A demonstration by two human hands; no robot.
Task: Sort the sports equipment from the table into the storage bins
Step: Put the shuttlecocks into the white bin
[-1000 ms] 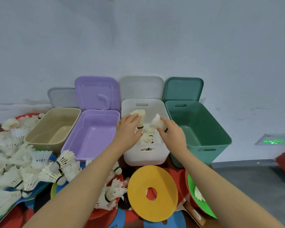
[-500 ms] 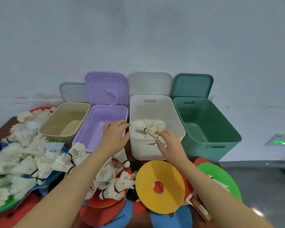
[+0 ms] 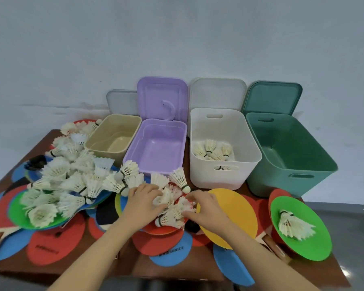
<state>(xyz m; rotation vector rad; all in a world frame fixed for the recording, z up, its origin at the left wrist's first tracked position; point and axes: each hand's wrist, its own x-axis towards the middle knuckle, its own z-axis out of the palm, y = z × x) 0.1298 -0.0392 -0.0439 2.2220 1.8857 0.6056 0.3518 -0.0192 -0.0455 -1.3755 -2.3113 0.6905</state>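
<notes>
White feather shuttlecocks [image 3: 172, 213] lie in a small cluster on a red disc [image 3: 162, 229] at the table's front middle. My left hand [image 3: 144, 203] lies over the cluster's left side, fingers curled onto a shuttlecock. My right hand [image 3: 206, 208] comes in from the right, its index finger and thumb around the feathers of another. A large pile of shuttlecocks [image 3: 72, 179] covers the left of the table. The white bin [image 3: 225, 175] behind my hands holds several shuttlecocks [image 3: 212, 151].
A beige bin [image 3: 114, 139], a purple bin [image 3: 156, 148] and a green bin [image 3: 292, 164] stand beside the white one, lids propped on the wall. A yellow disc [image 3: 235, 208], a green disc [image 3: 315, 244] bearing shuttlecocks, and red and blue discs cover the table.
Both hands left the white bin, where they dropped shuttlecocks, and came down and back to the cluster on the red disc. The camera tilted down.
</notes>
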